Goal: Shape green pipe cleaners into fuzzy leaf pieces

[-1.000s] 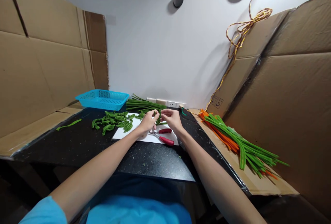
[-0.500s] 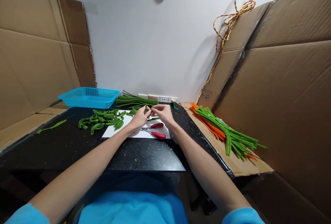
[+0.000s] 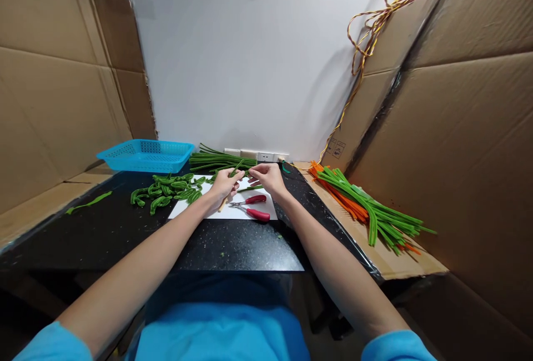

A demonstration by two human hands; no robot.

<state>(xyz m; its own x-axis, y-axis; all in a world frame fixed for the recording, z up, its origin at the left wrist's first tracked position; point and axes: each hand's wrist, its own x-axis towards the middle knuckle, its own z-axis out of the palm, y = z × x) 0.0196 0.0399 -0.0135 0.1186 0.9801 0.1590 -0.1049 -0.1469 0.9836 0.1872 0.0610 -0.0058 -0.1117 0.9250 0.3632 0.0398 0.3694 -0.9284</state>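
Note:
My left hand (image 3: pixel 225 182) is closed round a thin stick with a green pipe cleaner (image 3: pixel 235 169) on it, held above the white sheet (image 3: pixel 227 211). My right hand (image 3: pixel 266 175) pinches the other end of that green pipe cleaner, fingers together. Red-handled pliers (image 3: pixel 252 207) lie on the sheet just below both hands. A heap of coiled green pipe-cleaner pieces (image 3: pixel 166 190) lies to the left of my left hand.
A blue plastic basket (image 3: pixel 145 155) stands at the back left. A bundle of straight green pipe cleaners (image 3: pixel 216 161) lies by the wall. Green and orange pipe cleaners (image 3: pixel 366 208) lie on cardboard to the right. Cardboard walls enclose the black table (image 3: pixel 237 247).
The hands rose slightly toward the wall and the green pipe cleaner now stretches between them. The stick in the left hand tilts out below the fist. The view shifted a little.

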